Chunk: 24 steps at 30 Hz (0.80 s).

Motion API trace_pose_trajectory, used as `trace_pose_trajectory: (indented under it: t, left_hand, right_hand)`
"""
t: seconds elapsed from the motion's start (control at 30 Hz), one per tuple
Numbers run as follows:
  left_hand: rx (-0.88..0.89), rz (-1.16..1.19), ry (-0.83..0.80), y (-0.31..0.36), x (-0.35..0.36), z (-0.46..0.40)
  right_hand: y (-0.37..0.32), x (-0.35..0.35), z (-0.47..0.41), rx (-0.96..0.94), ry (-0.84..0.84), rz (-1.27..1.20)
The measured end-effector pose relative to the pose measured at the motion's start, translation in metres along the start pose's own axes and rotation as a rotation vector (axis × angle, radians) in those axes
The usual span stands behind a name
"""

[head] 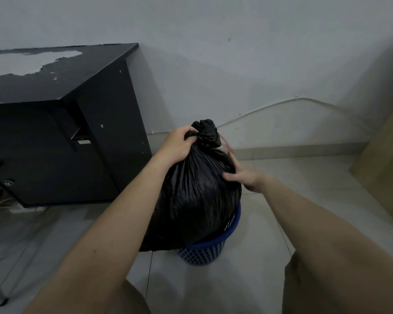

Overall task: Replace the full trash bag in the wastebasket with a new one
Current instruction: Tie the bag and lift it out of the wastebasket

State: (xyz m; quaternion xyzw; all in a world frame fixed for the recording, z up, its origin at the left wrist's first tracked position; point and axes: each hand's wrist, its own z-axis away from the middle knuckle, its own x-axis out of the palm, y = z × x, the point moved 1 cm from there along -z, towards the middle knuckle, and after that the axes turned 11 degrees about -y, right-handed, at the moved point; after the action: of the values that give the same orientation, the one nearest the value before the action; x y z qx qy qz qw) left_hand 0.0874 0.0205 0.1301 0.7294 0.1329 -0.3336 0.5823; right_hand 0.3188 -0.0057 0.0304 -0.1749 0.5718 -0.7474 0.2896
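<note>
What you can't see well

The black bag [191, 196] hides most of your blue basket [204, 252] and its inside. Your right hand [245, 177] looks blurry. The black desk [55, 123] is cut off at the picture's left edge.

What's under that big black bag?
A blue perforated wastebasket sits under the black trash bag, which the left hand grips at its knotted neck. The bag hides the basket's inside and most of its rim.

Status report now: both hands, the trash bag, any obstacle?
Left hand gripping knotted neck of black trash bag. Right hand open, against its side. Bag partly inside blue wastebasket. Nothing blocking.
</note>
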Motion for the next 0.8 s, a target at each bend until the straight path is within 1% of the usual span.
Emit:
trace_pose_trajectory:
  t: [0.17, 0.23, 0.3, 0.43, 0.57, 0.6, 0.63, 0.7, 0.73, 0.8]
  left_hand:
    - [-0.022, 0.011, -0.005, -0.002, 0.003, -0.001]
    - [-0.082, 0.046, -0.024, -0.003, 0.002, 0.002]
    - [-0.107, 0.085, -0.040, -0.004, -0.001, 0.006]
    - [-0.134, 0.021, -0.049, -0.007, -0.008, 0.016]
    - [-0.239, 0.002, -0.038, -0.038, -0.030, 0.045]
    - [-0.292, 0.027, -0.055, -0.053, -0.036, 0.057]
    - [-0.361, 0.072, -0.106, -0.069, -0.040, 0.069]
    - [-0.477, 0.198, -0.275, -0.094, -0.039, 0.095]
    - [-0.478, 0.258, -0.340, -0.101, -0.035, 0.106]
    - [-0.389, 0.348, -0.364, -0.107, -0.023, 0.116]
  right_hand:
    - [0.010, 0.006, -0.012, -0.112, 0.116, 0.012]
    - [0.015, 0.004, -0.014, -0.080, 0.111, 0.029]
    - [0.020, 0.003, -0.017, -0.049, 0.112, 0.026]
    - [0.025, 0.001, -0.022, -0.012, 0.128, 0.011]
    - [0.024, 0.002, -0.019, 0.014, 0.141, 0.010]
    - [0.025, 0.002, -0.018, 0.016, 0.149, 0.007]
    - [0.026, 0.001, -0.017, 0.017, 0.162, -0.001]
    - [0.030, -0.001, -0.016, 0.023, 0.194, -0.020]
    - [0.033, -0.001, -0.016, 0.027, 0.204, -0.022]
    - [0.035, -0.001, -0.016, 0.039, 0.204, -0.024]
